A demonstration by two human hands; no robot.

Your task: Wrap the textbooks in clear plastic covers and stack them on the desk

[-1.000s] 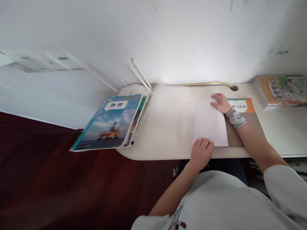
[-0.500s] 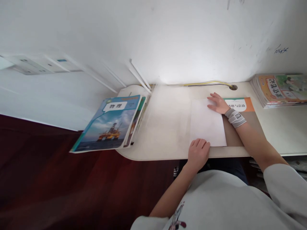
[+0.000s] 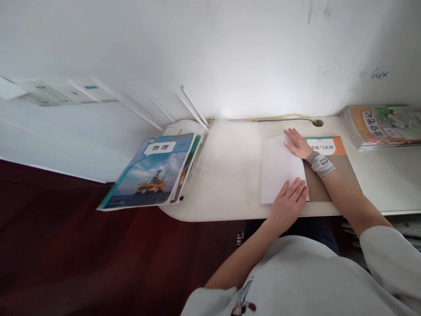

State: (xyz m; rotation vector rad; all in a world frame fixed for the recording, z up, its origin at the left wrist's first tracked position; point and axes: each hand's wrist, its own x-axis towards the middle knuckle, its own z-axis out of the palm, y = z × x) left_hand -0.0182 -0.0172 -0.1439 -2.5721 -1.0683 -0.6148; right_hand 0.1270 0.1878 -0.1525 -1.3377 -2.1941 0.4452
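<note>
A white sheet of paper point(image 3: 276, 169) lies on the desk, its right side along a textbook point(image 3: 342, 171) with a grey-brown cover and an orange corner. My left hand point(image 3: 289, 199) rests flat on the lower right part of the paper, fingers stretched out. Near the paper's upper right edge, my right hand point(image 3: 297, 143) lies with its fingers spread, the wrist in a grey wrap point(image 3: 320, 163) over the textbook. Neither hand grips anything. What lies beneath the paper cannot be seen.
A blue physics textbook point(image 3: 149, 171) tops a stack that juts over the desk's point(image 3: 226, 175) left end. Several workbooks point(image 3: 384, 127) are piled at the back right. A cable point(image 3: 286, 117) runs along the wall to a round hole point(image 3: 318, 123).
My left hand has moved right from the paper's lower edge onto its lower right part, and its curled fingers have straightened. The right hand stays near the upper right edge.
</note>
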